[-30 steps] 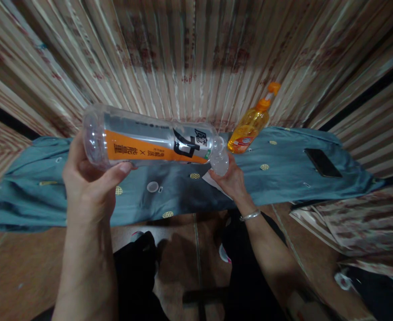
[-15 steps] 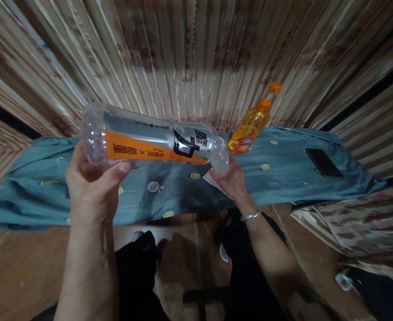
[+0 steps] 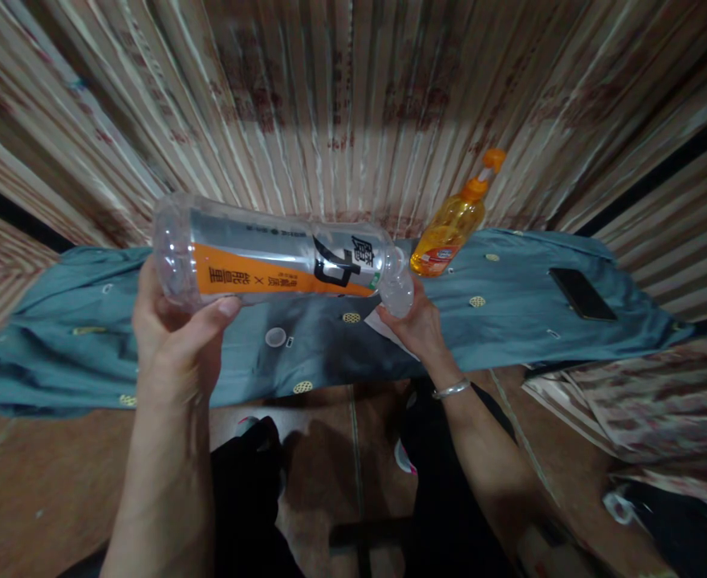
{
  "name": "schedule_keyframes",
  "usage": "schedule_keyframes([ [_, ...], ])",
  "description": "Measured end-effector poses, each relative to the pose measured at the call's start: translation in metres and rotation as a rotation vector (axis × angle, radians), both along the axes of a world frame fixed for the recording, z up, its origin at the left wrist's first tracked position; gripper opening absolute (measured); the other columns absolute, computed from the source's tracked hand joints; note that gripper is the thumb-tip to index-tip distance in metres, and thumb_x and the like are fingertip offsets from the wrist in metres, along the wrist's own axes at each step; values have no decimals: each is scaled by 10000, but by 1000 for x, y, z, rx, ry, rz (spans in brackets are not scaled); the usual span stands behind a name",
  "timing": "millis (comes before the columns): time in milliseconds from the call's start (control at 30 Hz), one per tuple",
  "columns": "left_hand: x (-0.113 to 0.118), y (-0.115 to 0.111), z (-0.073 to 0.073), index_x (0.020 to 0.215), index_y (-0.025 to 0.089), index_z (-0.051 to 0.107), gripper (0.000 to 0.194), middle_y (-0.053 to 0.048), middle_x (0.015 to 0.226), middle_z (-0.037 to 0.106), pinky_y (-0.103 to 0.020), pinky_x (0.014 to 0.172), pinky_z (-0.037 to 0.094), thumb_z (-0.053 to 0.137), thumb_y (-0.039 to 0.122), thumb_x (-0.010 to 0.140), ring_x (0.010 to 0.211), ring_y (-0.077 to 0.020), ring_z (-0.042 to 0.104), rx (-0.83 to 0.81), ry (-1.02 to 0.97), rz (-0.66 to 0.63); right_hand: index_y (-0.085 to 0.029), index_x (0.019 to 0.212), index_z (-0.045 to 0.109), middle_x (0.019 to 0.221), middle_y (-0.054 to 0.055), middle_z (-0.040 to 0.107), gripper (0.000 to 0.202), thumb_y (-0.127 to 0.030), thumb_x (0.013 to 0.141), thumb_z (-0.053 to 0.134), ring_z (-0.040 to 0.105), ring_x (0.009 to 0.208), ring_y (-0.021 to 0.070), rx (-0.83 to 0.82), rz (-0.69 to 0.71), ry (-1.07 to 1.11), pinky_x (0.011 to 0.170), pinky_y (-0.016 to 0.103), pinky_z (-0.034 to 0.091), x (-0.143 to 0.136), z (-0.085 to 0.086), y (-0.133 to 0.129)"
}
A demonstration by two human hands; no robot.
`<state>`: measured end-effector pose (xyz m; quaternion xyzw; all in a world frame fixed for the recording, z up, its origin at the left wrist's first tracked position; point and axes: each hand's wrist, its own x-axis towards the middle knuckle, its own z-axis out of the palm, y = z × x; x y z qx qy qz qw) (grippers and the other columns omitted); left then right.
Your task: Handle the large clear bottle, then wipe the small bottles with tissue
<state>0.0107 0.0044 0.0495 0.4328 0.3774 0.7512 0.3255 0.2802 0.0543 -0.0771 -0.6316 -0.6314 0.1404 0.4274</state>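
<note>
My left hand [image 3: 176, 341] grips the base end of a clear plastic bottle [image 3: 274, 257] with an orange and silver label, held on its side above the table. The bottle's open neck points right and slightly down, right at my right hand [image 3: 416, 321]. That hand rests on the blue cloth [image 3: 509, 309] over a white paper sheet [image 3: 383, 327], its fingers touching the bottle's neck; whether it holds anything small is hidden. A small clear cap [image 3: 275, 336] lies on the cloth below the bottle.
An orange pump bottle of liquid [image 3: 453, 225] stands at the back of the cloth near the striped curtain. A black phone [image 3: 580, 293] lies at the right end. My dark-clothed legs and the brown floor are below the table edge.
My left hand and the bottle's base have shifted slightly right and down. My right hand has stayed at the neck.
</note>
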Motion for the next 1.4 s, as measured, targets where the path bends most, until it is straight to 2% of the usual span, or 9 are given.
schedule_keyframes([
  [67,0,0,-1,884,238,719,514,5,874,757,-400,878,612,838,103,402,830,-197,713,7,-6,-13,-140,1394,486,1273,187,705,790,-414,705,759,687,1163,368,-8,-13,-7,980,527,562,0,0,0],
  [100,0,-1,-2,889,243,716,527,8,880,757,-413,881,615,848,102,399,828,-196,712,10,-10,-20,-139,1396,485,1265,186,709,791,-417,707,758,691,1156,370,-12,-17,-8,976,527,564,0,0,0],
  [300,2,-3,0,920,242,707,512,10,801,744,-353,547,641,793,77,444,688,-197,697,-15,-17,-45,-170,1376,494,1244,158,723,765,-427,708,761,704,1131,354,8,5,9,956,502,577,0,1,0],
  [400,5,-5,3,904,244,697,486,8,797,749,-315,490,628,771,66,459,679,-200,710,-21,-24,-43,-155,1376,494,1249,169,718,760,-419,714,756,699,1142,354,-3,7,2,962,494,575,0,1,-1],
  [633,6,-8,3,932,252,684,488,4,864,753,-361,563,683,762,85,481,729,-210,737,-76,-18,-49,-165,1383,501,1245,159,723,758,-432,720,756,703,1132,355,12,2,5,953,503,576,1,-1,-1],
  [900,6,-7,3,906,236,682,482,-19,874,754,-400,529,688,768,85,456,629,-186,701,-77,-50,-36,-143,1382,506,1235,169,725,776,-402,697,762,706,1121,352,5,6,14,958,500,572,0,-1,0],
  [1267,8,-10,5,908,248,689,501,14,839,751,-370,541,689,746,66,445,708,-213,734,-98,-62,-22,-152,1397,495,1258,173,713,784,-402,703,761,693,1151,357,2,16,13,979,508,563,1,-2,0],
  [1400,7,-10,3,955,257,682,505,1,883,760,-382,574,687,749,88,484,732,-213,734,-84,-27,-29,-168,1397,498,1277,167,706,779,-404,706,766,695,1147,355,18,14,13,975,509,566,2,-3,0],
])
